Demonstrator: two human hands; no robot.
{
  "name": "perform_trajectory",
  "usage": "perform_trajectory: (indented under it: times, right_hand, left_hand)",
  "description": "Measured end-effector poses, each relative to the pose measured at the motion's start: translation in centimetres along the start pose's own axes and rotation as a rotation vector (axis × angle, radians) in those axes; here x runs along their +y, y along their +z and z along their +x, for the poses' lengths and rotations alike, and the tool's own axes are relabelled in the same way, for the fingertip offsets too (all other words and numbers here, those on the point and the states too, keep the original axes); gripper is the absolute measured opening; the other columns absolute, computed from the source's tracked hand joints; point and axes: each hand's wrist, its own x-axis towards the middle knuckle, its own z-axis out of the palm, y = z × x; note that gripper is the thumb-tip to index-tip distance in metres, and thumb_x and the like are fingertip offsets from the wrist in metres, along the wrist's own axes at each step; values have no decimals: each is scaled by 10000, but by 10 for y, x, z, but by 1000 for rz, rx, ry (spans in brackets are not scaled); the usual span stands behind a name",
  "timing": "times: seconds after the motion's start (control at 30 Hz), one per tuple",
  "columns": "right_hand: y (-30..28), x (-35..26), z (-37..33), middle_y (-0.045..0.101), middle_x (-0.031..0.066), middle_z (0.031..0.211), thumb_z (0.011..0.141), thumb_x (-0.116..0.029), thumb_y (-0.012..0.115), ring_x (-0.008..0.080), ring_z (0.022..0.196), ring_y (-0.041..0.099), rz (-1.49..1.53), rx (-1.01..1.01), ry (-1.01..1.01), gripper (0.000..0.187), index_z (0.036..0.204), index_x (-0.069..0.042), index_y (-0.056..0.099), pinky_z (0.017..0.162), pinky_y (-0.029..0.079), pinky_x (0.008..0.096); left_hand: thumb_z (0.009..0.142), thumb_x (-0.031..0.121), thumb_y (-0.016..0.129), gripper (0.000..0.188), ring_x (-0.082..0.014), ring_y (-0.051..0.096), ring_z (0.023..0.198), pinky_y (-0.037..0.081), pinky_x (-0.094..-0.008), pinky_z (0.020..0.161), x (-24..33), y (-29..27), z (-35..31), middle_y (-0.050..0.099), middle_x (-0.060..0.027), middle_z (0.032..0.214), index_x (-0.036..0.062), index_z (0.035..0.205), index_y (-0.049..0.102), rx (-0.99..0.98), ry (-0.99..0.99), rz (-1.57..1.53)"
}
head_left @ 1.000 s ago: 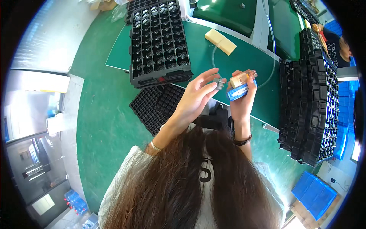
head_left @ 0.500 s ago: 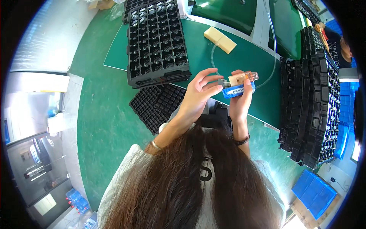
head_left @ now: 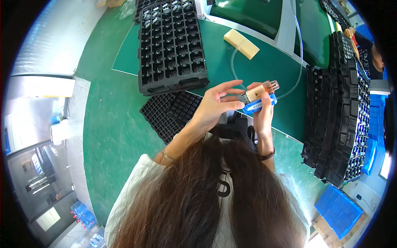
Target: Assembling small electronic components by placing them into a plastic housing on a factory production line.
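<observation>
Green floor (head_left: 111, 124) surrounds a green desk (head_left: 281, 62) in a workroom, seen from above through a round fisheye view. Near the desk's front edge, the person's right hand (head_left: 263, 113) holds a cream device (head_left: 255, 93) with a clear, amber-tinted tip, its fingers closed around it and a blue block (head_left: 257, 106) directly below. At the device's other end, the left hand (head_left: 215, 103) has its thumb and forefinger spread, fingertips beside a small gray end piece (head_left: 244, 98); whether they grip it, I cannot tell. Beyond the hands lies a pale yellow block (head_left: 242, 44). Black trays (head_left: 171, 49) are stacked on the left, more black trays (head_left: 335, 111) on the right.
</observation>
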Motion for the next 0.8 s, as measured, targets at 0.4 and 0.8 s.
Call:
perform_trajectory:
  times: [0.4, 0.8]
  right_hand:
    - [-16, 41, 177, 596, 160, 916, 803, -365, 624, 344, 841, 576, -908, 45, -343, 396, 997, -23, 581, 741, 447, 358]
    - [-49, 43, 163, 442, 5, 804, 718, -259, 753, 69, 594, 392, -725, 168, -419, 628, 1224, -56, 443, 535, 373, 204]
  left_hand:
    - [857, -41, 368, 188, -239, 591, 604, 496, -305, 515, 82, 107, -50, 586, -143, 705, -100, 816, 542, -607, 1119, 112]
    - [782, 59, 335, 343, -321, 571, 841, 460, -354, 715, 104, 130, -78, 595, -168, 957, -84, 997, 562, -1132, 650, -540]
